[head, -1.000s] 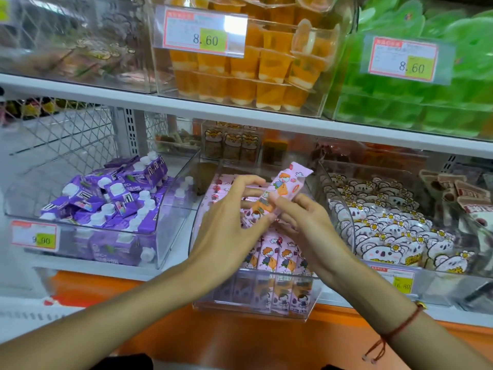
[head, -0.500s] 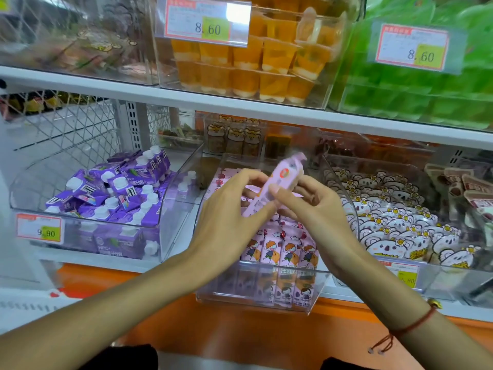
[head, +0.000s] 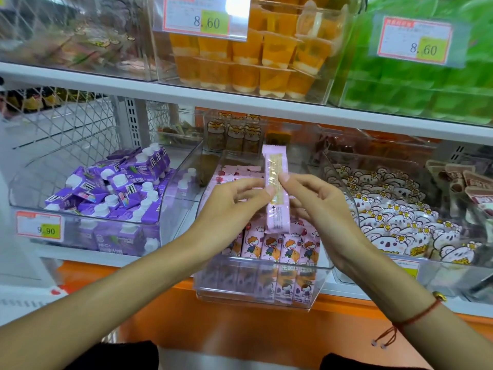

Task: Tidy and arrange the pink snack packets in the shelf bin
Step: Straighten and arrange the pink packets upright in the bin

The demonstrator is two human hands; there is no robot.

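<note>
A long pink snack packet point(head: 276, 188) stands upright in the air above the clear shelf bin point(head: 256, 292), its plain back with a see-through strip facing me. My left hand point(head: 232, 209) pinches its left edge with thumb and fingers. My right hand point(head: 320, 206) grips its right edge, thumb on the front. Below, a row of pink packets point(head: 280, 249) with cartoon children stands upright at the bin's front. More pink packets point(head: 237, 172) lie flat at the back of the bin.
A bin of purple drink cartons point(head: 114, 188) sits to the left, a bin of white bear-shaped packets point(head: 394, 217) to the right. The shelf above point(head: 240, 100) carries orange jelly cups point(head: 256, 54) and green packs point(head: 426, 84). An orange ledge point(head: 240, 329) runs below.
The held packet has turned from tilted with its cartoon front showing to upright with its back toward me. Both hands stayed on it above the bin.
</note>
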